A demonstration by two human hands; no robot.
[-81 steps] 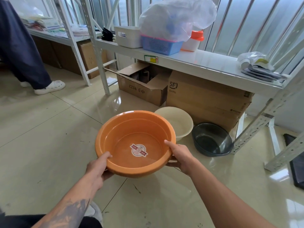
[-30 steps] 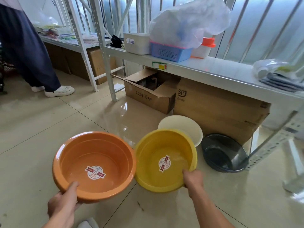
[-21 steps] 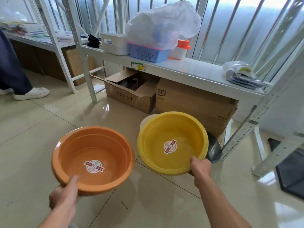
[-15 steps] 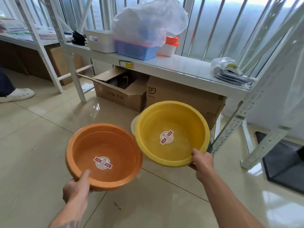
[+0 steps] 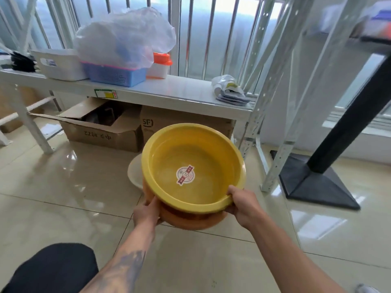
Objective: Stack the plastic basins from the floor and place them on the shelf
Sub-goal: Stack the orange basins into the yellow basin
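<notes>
A yellow basin point(image 5: 203, 157) with a round sticker inside sits nested in an orange basin point(image 5: 190, 219), whose lower wall shows beneath it. I hold the pair above the floor. My left hand point(image 5: 146, 213) grips the orange basin at its near-left side. My right hand point(image 5: 243, 205) grips the yellow basin's near-right rim. A cream basin point(image 5: 134, 175) lies on the floor behind them, mostly hidden. The white metal shelf point(image 5: 179, 93) stands beyond, at about knee height. The dark basin seen earlier is out of sight.
On the shelf stand a white bin point(image 5: 59, 64), a blue basket point(image 5: 114, 74) under a plastic bag, an orange-lidded jar point(image 5: 160, 65) and folded cloths point(image 5: 231, 95). Cardboard boxes point(image 5: 101, 127) sit under it. A black post with a flat base point(image 5: 317, 185) stands at right.
The two basins were held side by side, one in each hand. Now the yellow one sits inside the orange one. The view has swung right and nearer the shelf.
</notes>
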